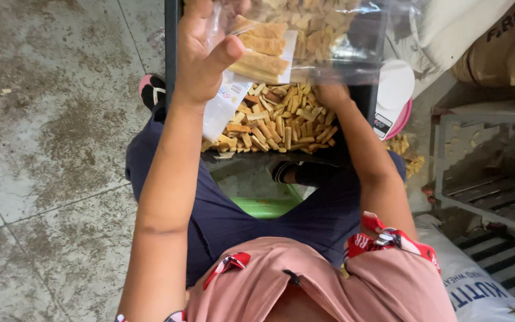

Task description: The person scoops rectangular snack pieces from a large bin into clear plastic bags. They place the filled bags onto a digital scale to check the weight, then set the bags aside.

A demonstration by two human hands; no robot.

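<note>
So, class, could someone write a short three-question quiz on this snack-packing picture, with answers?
1. True or false: the left hand holds a clear bag of snack sticks.
2. Where is the right hand? A) on the floor B) at the snack pile C) on the scale
3. What colour is the stool under the person?

Key: 1 true; 2 B; 3 green.

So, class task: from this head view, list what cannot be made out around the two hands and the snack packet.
- Right hand: fingers hidden behind the clear bag, so its grip is unclear.
- Left hand: fingertips cut off by the top edge.
- Clear bag: its top is cut off by the top edge.
- Pile of biscuit sticks: far part hidden behind the bag.
</note>
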